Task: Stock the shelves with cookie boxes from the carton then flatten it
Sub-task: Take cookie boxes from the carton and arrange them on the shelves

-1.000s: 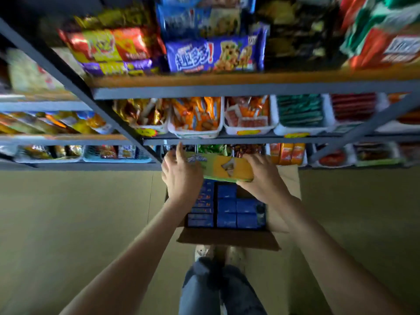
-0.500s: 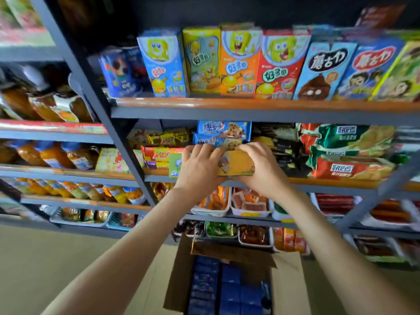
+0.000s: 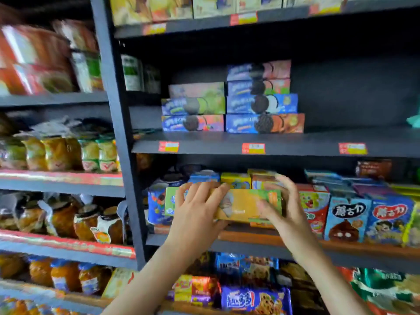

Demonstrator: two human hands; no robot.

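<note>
Glossy cardboard cookie box held by left hand and right hand, matt metal shelf above them, wooden shelf board just beneath, shiny plastic wrappers below, glossy jars left of them.

The green-and-orange cookie box was held level at frame centre; blue cookie boxes sat stacked at upper middle.

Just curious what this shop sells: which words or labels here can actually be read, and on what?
"蘑古力": black oval on the light blue snack box.
"蘑古力": red oval on the darker blue box beside it.
"趣多多": blue cookie packet at the bottom.
Too blurred to read: the held cookie box, the stacked boxes above, the price tags.
</note>
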